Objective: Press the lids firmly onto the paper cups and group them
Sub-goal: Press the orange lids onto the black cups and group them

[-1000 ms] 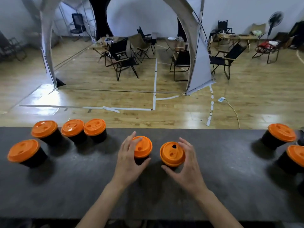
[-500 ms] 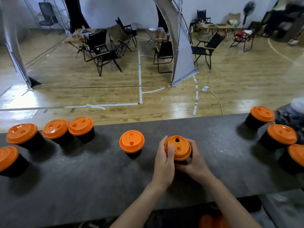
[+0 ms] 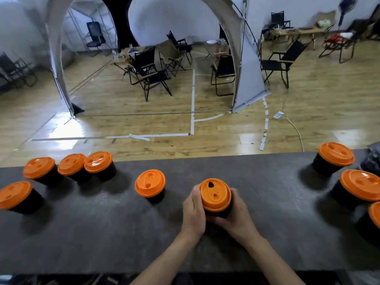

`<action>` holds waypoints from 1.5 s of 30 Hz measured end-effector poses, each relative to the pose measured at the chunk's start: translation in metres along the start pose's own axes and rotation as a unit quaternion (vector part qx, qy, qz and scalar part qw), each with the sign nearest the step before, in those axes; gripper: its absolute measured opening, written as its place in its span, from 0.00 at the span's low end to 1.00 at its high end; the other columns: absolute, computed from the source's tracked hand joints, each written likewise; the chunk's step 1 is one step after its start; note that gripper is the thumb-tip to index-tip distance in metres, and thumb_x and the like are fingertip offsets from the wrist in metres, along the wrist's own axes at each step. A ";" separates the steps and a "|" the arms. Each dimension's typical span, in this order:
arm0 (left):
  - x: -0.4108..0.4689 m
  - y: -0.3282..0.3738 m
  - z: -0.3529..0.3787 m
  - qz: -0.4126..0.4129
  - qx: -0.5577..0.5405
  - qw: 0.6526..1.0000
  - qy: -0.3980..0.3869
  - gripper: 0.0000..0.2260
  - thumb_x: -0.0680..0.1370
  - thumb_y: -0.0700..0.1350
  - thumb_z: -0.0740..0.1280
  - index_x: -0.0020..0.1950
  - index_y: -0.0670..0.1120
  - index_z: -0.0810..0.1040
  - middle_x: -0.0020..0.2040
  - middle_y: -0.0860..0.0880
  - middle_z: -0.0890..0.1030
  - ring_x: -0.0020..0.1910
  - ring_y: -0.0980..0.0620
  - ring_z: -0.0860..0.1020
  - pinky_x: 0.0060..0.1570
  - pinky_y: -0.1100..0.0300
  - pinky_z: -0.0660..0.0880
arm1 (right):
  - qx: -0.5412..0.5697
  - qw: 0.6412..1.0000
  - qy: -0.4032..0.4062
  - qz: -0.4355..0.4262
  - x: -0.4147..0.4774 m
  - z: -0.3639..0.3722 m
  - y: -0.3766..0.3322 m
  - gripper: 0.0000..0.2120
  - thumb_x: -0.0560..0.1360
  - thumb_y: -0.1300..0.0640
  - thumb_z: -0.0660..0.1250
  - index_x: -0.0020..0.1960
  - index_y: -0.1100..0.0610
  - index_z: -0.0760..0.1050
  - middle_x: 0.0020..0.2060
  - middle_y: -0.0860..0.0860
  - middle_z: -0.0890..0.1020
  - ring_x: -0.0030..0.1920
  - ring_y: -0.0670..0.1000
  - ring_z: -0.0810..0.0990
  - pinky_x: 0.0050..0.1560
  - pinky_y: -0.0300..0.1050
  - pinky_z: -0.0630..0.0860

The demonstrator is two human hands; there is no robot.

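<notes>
**While two hands clasp one cup, the others wait in clusters**

Because a lid has to seat all the way round, the lidded paper cup (image 3: 218,213) at the lower centre of the frame is clasped from both sides. The left hand (image 3: 193,212) curls round its left flank with the thumb up by the rim of the orange lid (image 3: 215,194). The right hand (image 3: 238,217) wraps the dark wall from the right and below. The cup looks tipped toward the camera, sip hole farthest away. I judge this a squeeze to snap the rim down, or a check of it.

Just to its left a single lidded cup (image 3: 150,183) stands alone. A left cluster (image 3: 72,167) of four sits at the left edge and a right cluster (image 3: 359,188) of three at the right edge, all on the dark counter (image 3: 102,233). These are probably the groups forming.

No brand, label or writing is readable on any lid or cup wall.
</notes>
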State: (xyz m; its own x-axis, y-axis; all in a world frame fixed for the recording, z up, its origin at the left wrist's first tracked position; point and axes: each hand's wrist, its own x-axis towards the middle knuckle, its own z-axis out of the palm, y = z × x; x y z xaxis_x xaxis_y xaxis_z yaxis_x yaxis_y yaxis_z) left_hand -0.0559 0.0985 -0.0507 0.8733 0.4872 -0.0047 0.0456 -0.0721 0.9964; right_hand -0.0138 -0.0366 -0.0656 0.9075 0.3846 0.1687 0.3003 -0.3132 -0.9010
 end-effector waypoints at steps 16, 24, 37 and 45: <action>0.019 0.017 0.017 -0.100 -0.082 0.992 -0.014 0.24 0.87 0.47 0.54 0.42 0.45 0.85 0.40 0.51 0.87 0.42 0.60 0.83 0.46 0.68 0.76 | 0.033 0.999 -0.020 -0.036 0.005 -0.003 0.021 0.36 0.63 0.48 0.83 0.67 0.37 0.72 0.62 0.39 0.80 0.64 0.42 0.79 0.64 0.49 0.77; 0.019 0.008 0.017 -0.077 -0.058 0.995 -0.036 0.22 0.87 0.52 0.53 0.54 0.44 0.85 0.51 0.49 0.87 0.55 0.52 0.84 0.58 0.63 0.76 | 0.047 0.998 0.018 -0.027 0.004 -0.005 0.021 0.34 0.61 0.47 0.84 0.61 0.35 0.72 0.56 0.38 0.80 0.58 0.40 0.79 0.57 0.37 0.75; 0.017 0.015 0.014 -0.073 -0.072 0.993 -0.064 0.22 0.86 0.51 0.53 0.62 0.41 0.83 0.57 0.46 0.86 0.60 0.51 0.83 0.61 0.63 0.75 | 0.019 1.000 -0.013 -0.019 0.003 -0.004 0.017 0.35 0.61 0.46 0.81 0.65 0.40 0.71 0.58 0.38 0.79 0.60 0.42 0.79 0.59 0.49 0.78; 0.009 0.010 0.020 -0.070 -0.072 0.994 -0.040 0.23 0.85 0.53 0.55 0.56 0.41 0.84 0.55 0.47 0.87 0.57 0.53 0.83 0.57 0.65 0.76 | 0.051 0.999 0.001 0.000 0.003 -0.007 0.020 0.38 0.59 0.51 0.85 0.65 0.41 0.72 0.58 0.35 0.80 0.60 0.39 0.80 0.59 0.37 0.76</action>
State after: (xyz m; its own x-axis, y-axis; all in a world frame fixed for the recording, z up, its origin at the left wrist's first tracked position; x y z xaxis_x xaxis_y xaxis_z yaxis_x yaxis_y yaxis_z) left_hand -0.0384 0.0848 -0.0426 0.8992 0.4126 -0.1457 0.1047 0.1206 0.9872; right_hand -0.0033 -0.0481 -0.0801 0.9078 0.3835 0.1697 0.2693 -0.2229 -0.9369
